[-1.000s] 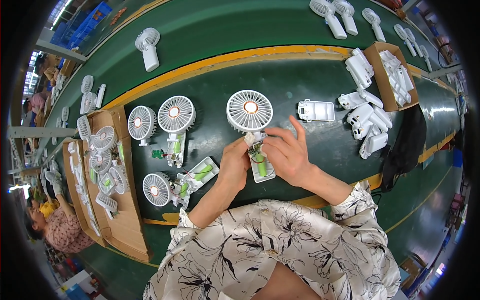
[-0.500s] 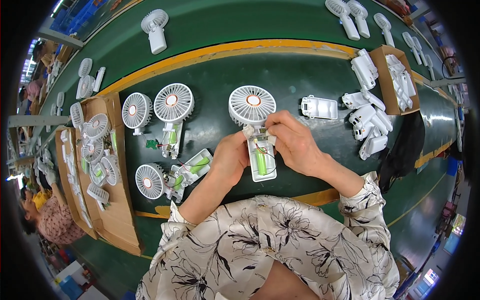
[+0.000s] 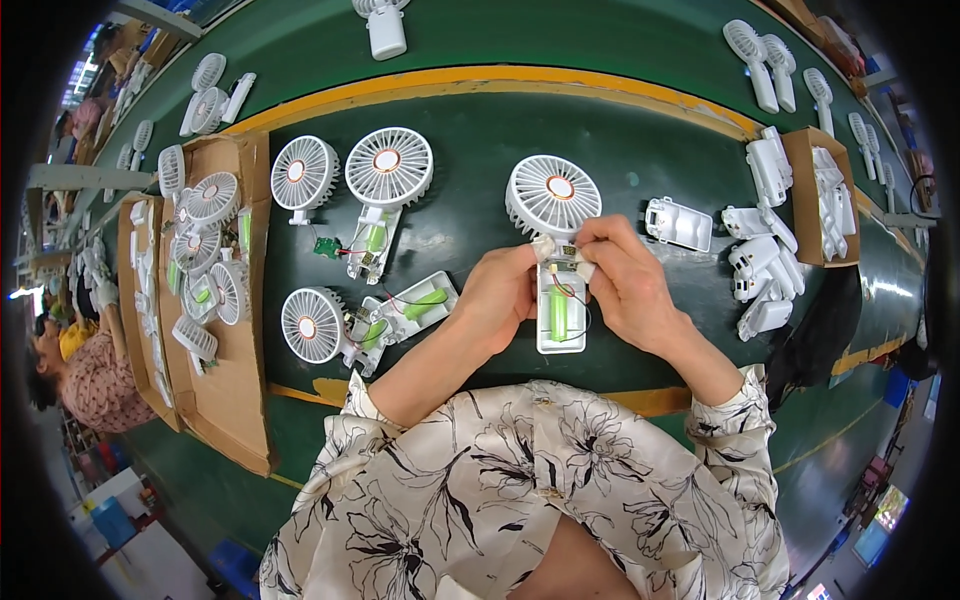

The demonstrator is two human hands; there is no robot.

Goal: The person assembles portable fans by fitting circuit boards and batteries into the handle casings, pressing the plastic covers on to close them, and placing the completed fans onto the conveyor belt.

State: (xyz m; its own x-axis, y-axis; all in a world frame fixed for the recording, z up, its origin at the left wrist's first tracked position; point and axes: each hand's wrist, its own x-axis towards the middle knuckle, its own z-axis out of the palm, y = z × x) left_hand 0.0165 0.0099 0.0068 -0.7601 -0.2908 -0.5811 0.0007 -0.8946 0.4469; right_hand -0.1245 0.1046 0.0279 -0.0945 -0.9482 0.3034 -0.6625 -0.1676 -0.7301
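Observation:
In front of me a white handheld fan (image 3: 553,196) lies on the green table, its handle opened toward me. Inside the handle shell sit a green battery (image 3: 562,314), thin red and black wires and a small circuit board. My left hand (image 3: 505,290) is closed on the left side of the fan's neck, with a white wrap on a fingertip. From the right, my right hand (image 3: 628,282) pinches the neck beside the board; its fingertips partly hide that spot. To the left lie three more opened fans, one of them a fan with a loose green board (image 3: 327,246).
A single white handle shell (image 3: 679,224) lies right of my hands, before a pile of white shells (image 3: 768,268) and a cardboard box (image 3: 800,190). A cardboard tray (image 3: 255,400) at left holds several fans. Finished-looking fans lie on the far green belt (image 3: 560,40).
The view has shifted, so the table's things sit elsewhere in the picture. Both hands keep their hold at the fan's neck, with only slight finger movement.

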